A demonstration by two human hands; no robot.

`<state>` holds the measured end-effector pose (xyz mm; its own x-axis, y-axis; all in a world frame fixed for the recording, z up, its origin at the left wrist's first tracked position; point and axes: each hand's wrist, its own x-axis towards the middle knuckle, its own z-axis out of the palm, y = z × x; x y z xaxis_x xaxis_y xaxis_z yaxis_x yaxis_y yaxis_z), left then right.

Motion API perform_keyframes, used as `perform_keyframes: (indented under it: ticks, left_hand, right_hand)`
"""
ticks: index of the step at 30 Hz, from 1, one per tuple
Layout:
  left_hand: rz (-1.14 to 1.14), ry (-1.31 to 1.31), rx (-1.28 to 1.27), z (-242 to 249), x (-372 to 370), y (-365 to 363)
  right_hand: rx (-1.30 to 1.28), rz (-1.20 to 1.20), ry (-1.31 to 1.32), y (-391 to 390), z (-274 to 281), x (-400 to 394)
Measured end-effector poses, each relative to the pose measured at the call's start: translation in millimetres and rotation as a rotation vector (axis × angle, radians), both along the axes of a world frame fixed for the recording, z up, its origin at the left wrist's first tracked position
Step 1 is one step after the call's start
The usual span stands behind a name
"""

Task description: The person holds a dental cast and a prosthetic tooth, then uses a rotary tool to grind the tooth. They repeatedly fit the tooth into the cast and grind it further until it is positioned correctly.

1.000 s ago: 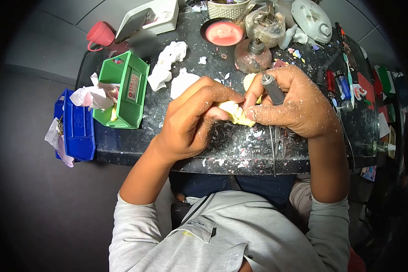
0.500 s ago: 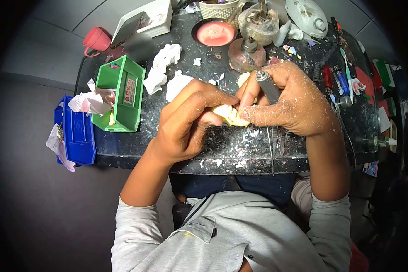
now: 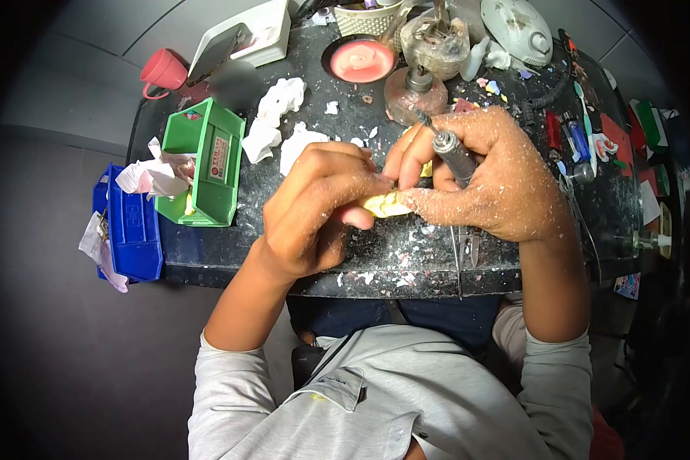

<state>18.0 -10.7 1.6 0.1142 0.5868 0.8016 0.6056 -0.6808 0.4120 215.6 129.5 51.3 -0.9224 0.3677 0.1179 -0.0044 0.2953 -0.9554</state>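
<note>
My left hand (image 3: 307, 203) is closed, its thumb and fingers pinching a small yellow plaster-like piece (image 3: 387, 205) above the front of the dark worktop. Fingers cover much of the piece, so its full shape is hidden. My right hand (image 3: 506, 172) grips a metal rotary handpiece (image 3: 455, 156) between thumb and forefinger, with the bit pointing up and away from the piece. The right thumb and fingertips also touch the yellow piece at its right end. White dust and crumbs coat both hands, most heavily the right.
Chips and thin metal tools (image 3: 458, 261) lie on the worktop (image 3: 207, 257) below my hands. A green bin (image 3: 226, 165) and a blue bin (image 3: 134, 234) stand left. Crumpled tissue (image 3: 282, 100), a pink-filled dish (image 3: 363, 61) and a glass burner (image 3: 414, 96) lie beyond. A toothbrush (image 3: 586, 126) is at right.
Both hands have shifted slightly toward me. The yellow piece has turned between the fingers and shows less of itself. The handpiece's bit is now more visible; my grip on it continues.
</note>
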Motion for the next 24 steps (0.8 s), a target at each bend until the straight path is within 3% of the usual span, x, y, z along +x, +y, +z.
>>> perform_keyframes:
  ticks: [8,11,15,17,20,24]
  left_hand:
    - [0.012,0.093,0.086,3,1,-7]
    - [0.009,0.141,0.096,6,0,-9]
    - [0.049,0.159,0.131,4,-1,-7]
    - [0.047,0.076,0.190,-1,-5,1]
    - [0.010,-0.132,0.104,-8,-4,9]
    - [-0.108,-0.368,-0.180,0,4,-1]
  right_hand:
    - [-0.066,-0.015,-0.018,-6,-1,-1]
    - [-0.113,-0.054,0.117,-9,-5,-2]
    - [0.002,-0.049,-0.058,-10,13,4]
    - [0.010,-0.079,-0.079,-11,13,3]
    - [0.241,-0.162,0.012,-14,1,-1]
    - [0.357,-0.252,0.145,-18,-6,-5]
